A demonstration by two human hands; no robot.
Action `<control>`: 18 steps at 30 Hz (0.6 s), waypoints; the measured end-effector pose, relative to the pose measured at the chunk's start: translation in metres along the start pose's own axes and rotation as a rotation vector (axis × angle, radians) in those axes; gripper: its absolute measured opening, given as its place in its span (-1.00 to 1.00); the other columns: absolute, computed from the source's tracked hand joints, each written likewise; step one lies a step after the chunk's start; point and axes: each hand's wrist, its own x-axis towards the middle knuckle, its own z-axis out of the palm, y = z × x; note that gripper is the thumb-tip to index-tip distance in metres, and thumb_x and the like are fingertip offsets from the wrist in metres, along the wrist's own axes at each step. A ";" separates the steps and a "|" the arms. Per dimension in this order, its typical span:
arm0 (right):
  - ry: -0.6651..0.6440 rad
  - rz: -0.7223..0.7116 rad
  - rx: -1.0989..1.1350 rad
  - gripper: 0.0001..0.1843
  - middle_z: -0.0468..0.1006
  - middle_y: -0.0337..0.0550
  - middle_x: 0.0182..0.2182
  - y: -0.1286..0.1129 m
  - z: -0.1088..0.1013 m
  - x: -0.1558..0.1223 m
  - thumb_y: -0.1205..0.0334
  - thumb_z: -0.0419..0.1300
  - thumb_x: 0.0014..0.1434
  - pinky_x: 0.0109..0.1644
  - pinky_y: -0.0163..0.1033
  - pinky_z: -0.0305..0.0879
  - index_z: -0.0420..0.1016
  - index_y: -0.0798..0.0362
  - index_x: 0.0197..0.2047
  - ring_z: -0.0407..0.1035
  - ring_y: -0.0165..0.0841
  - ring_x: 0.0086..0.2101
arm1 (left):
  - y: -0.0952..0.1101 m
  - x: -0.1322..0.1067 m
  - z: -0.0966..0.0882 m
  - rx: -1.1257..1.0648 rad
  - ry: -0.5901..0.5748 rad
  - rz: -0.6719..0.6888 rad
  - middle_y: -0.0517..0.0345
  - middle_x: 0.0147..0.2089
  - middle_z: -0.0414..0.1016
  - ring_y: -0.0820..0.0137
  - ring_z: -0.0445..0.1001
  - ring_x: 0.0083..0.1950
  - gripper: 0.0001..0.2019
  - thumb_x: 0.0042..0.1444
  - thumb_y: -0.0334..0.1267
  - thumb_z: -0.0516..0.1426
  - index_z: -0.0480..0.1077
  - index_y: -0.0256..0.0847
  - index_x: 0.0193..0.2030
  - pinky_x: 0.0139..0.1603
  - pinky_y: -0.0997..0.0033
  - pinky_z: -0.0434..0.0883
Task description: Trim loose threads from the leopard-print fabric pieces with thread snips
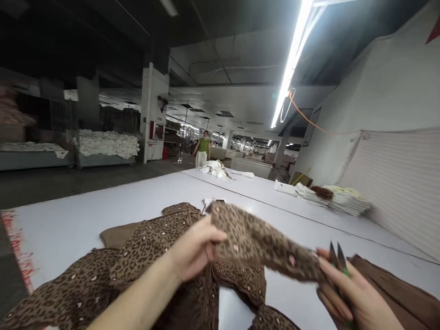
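Note:
A brown leopard-print garment (154, 247) lies bunched on the white table (85, 215) in front of me. My left hand (192, 254) is closed on one end of a strip of that fabric (261, 245), pinching it. My right hand (350, 293) grips the strip's other end, so the strip hangs stretched between both hands above the table. The same right hand also holds small thread snips (338, 259), their two dark blades pointing up past my fingers. A plain brown fabric piece (402, 288) lies under and beside my right hand.
Stacks of pale folded fabric (340, 198) sit at the table's far right, a white heap (215, 168) at its far end. A person in a green top (202, 149) stands beyond the table. Bins of white cloth (106, 145) line the left. A corrugated wall (402, 183) runs along the right.

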 end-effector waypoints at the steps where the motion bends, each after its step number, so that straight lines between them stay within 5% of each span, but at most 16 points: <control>1: -0.049 -0.080 0.056 -0.53 0.14 -0.40 -0.64 -0.008 0.029 0.007 0.10 0.48 -0.16 -0.71 -0.43 -0.06 0.49 -0.03 -0.16 -0.10 -0.59 -0.71 | 0.022 0.002 -0.009 0.034 0.005 0.091 -0.05 0.05 0.41 0.26 0.46 -0.02 -0.52 0.04 -0.49 0.14 0.26 -0.26 0.14 -0.03 0.27 0.45; 4: -0.208 -0.170 0.112 -0.52 0.31 -0.35 -0.53 -0.008 0.104 0.022 0.10 0.47 -0.15 -0.70 -0.43 -0.22 0.45 0.01 -0.16 -0.14 -0.62 -0.69 | 0.065 -0.007 -0.049 0.104 0.191 0.297 -0.02 0.05 0.42 0.29 0.46 -0.04 -0.44 0.02 -0.49 0.12 0.19 -0.30 0.21 -0.05 0.35 0.45; 8: -0.329 0.001 0.022 -0.59 0.44 -0.28 -0.46 0.057 0.159 0.031 0.06 0.38 -0.07 -0.66 -0.38 -0.09 0.44 0.02 -0.18 -0.01 -0.55 -0.69 | 0.057 -0.049 -0.124 0.166 0.565 0.233 0.06 -0.07 0.50 0.36 0.50 -0.23 -0.40 -0.06 -0.41 0.17 0.23 -0.25 0.20 -0.28 0.48 0.45; 13: -0.398 0.180 -0.019 -0.63 0.49 -0.21 -0.42 0.158 0.170 0.036 0.13 0.40 -0.20 -0.37 -0.29 0.26 0.44 0.04 -0.30 0.35 -0.29 -0.39 | 0.006 -0.104 -0.188 0.256 0.867 -0.033 0.08 -0.20 0.55 0.41 0.49 -0.38 -0.36 -0.14 -0.33 0.23 0.28 -0.25 0.18 -0.49 0.56 0.35; 18: -0.369 0.179 -0.038 -0.61 0.47 -0.22 -0.48 0.191 0.165 0.036 0.08 0.41 -0.26 -0.35 -0.25 0.27 0.45 0.01 -0.34 0.34 -0.26 -0.41 | -0.019 -0.124 -0.197 0.192 0.958 -0.103 0.08 -0.15 0.56 0.41 0.50 -0.36 -0.32 -0.14 -0.32 0.22 0.25 -0.20 0.22 -0.47 0.56 0.36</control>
